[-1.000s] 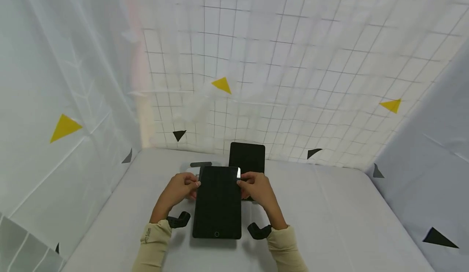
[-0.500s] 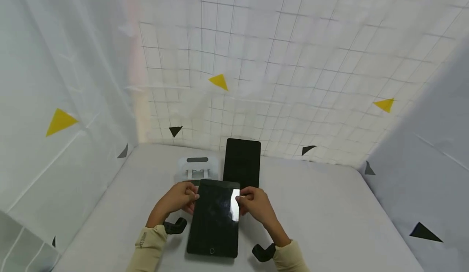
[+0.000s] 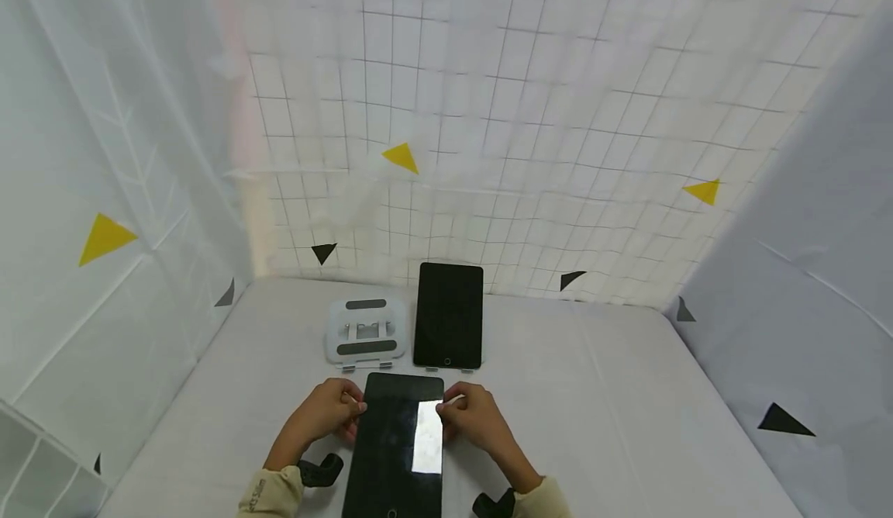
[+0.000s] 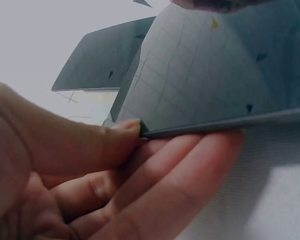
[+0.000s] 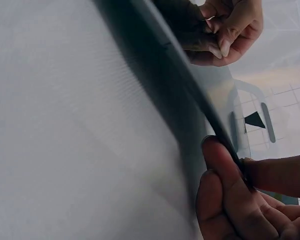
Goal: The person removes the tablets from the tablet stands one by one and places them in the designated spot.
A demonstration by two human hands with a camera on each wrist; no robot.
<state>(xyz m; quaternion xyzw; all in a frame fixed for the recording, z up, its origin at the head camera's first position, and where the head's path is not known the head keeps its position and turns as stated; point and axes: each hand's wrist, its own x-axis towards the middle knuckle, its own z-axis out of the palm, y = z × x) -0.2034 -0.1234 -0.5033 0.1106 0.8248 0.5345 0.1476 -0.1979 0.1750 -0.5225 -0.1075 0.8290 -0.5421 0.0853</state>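
My left hand [image 3: 324, 413] and right hand [image 3: 477, 421] hold a black tablet [image 3: 391, 456] by its two long sides, near its far end. In the left wrist view, the left thumb [image 4: 90, 145] is at the tablet's top corner and the fingers are bent beneath its edge. Seen from the right wrist, the right hand [image 5: 245, 195] pinches the opposite edge between thumb and fingers. The tablet's screen faces up with a bright reflection, and its home button lies at the near end. A gap shows under the tilted edge above the white cloth.
Farther back, a second black tablet [image 3: 449, 316] leans upright, with small grey feet at its lower edge. To its left is a pale blue-grey tablet stand [image 3: 366, 330] with two dark pads. White sheeting with grid lines [image 3: 488, 153] closes off the back.
Both hands have drawn the tablet toward the body, lower in the head view. The pale stand and the second tablet, partly covered before, now show fully.
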